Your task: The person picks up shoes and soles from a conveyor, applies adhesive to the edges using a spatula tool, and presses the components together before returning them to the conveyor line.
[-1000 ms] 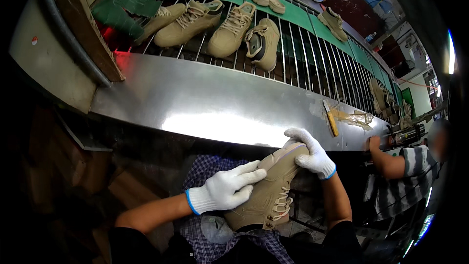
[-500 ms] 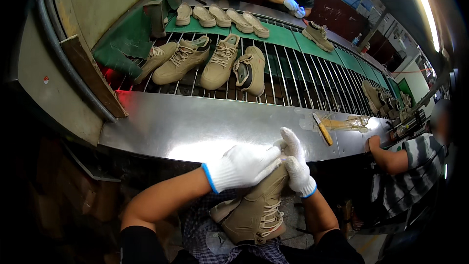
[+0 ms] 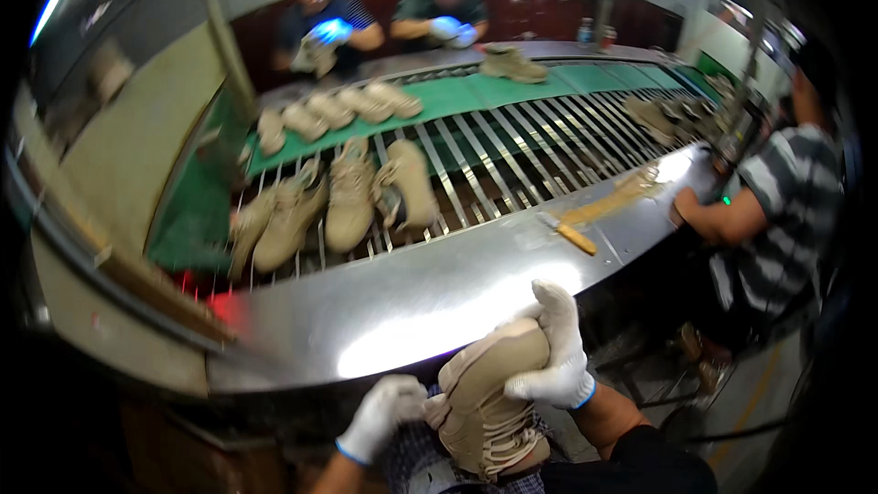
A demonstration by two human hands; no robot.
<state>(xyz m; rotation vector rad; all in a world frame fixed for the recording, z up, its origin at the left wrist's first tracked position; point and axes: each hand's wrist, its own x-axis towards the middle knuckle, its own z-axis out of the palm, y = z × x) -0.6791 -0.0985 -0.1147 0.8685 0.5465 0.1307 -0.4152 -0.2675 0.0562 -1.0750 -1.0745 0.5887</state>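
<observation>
A beige lace-up shoe [image 3: 498, 384] is held over my lap, toe end up, with its laces toward me. My right hand [image 3: 558, 357], in a white knit glove, clasps the shoe near its toe, thumb on the upper and fingers behind the sole side. My gloved left hand [image 3: 384, 416] is low at the shoe's left side. Its curled fingers pinch the edge of the sole [image 3: 437, 408]; motion blur softens the fingertips.
A metal ledge [image 3: 402, 311] lies ahead, bearing a yellow-handled knife [image 3: 572, 235]. Beyond are several shoes [image 3: 352, 197] on a barred rack and loose soles [image 3: 329, 112] on a green strip. Two co-workers sit across; another person [image 3: 777, 210] is at my right.
My view has swung and tilted. My left hand has left the shoe's toe and dropped to the sole edge lower left. My right hand now clasps the toe, and the shoe has turned.
</observation>
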